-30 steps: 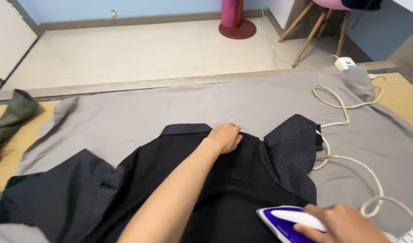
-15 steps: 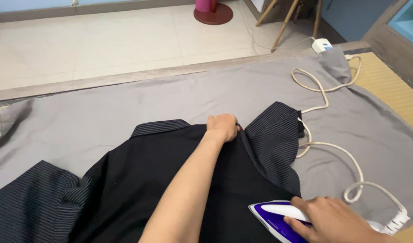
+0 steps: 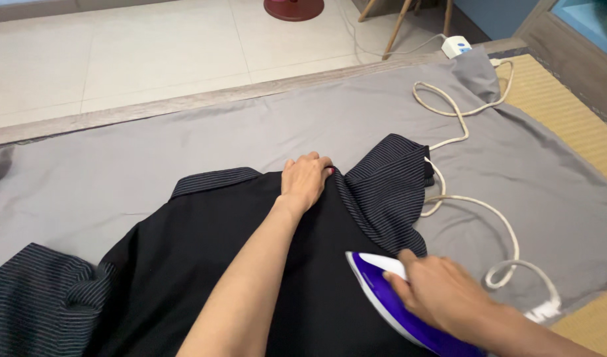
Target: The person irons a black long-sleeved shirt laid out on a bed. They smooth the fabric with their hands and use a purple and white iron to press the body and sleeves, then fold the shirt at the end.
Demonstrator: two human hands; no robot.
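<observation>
A black shirt (image 3: 204, 264) lay flat on a grey sheet (image 3: 184, 145). It looked soft, thin and floppy, so it would slide and bunch up; the collar edge seemed the best place to hold it. The left hand (image 3: 304, 180) pressed down there, fingers close together and bent. Beside it was a striped sleeve (image 3: 389, 192). The right hand (image 3: 442, 291) was wrapped tight round the handle of a smooth, hard, purple iron (image 3: 396, 307) on the shirt. A cream cord (image 3: 478, 211) curled beyond that sleeve.
</observation>
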